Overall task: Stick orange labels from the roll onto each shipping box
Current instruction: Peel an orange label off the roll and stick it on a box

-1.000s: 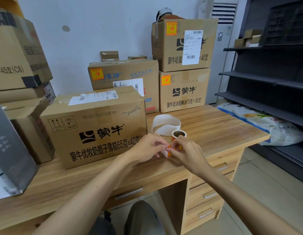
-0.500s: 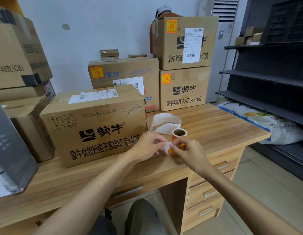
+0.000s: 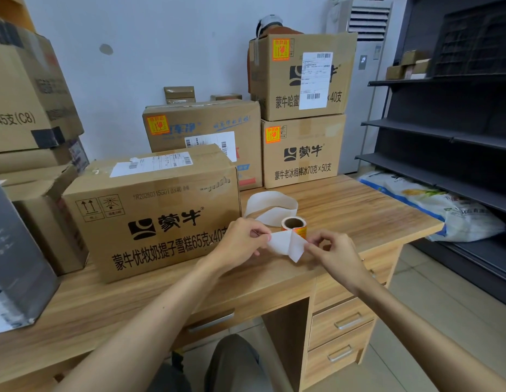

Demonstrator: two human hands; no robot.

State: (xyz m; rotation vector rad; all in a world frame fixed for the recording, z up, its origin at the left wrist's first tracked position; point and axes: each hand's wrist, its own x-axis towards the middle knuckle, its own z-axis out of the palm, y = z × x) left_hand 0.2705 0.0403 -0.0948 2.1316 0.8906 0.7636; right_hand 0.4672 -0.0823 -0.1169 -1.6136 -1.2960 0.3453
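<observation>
A light wood-grain desk [image 3: 345, 205] with metal-handled drawers [image 3: 342, 321] under its right end stands against a plain pale wall [image 3: 161, 52]. Right of the desk, dark metal shelves [image 3: 444, 137] rise over pale floor tiles [image 3: 444, 321]; a white standing air conditioner [image 3: 367, 80] is behind its far right corner.

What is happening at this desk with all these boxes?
A person at the wooden desk works on the label roll, which stands on it. The left hand and the right hand each pinch the white backing strip pulled from the roll. The rear left box, the rear right box and the stacked box on top of it already carry an orange label. The near box shows none.
</observation>
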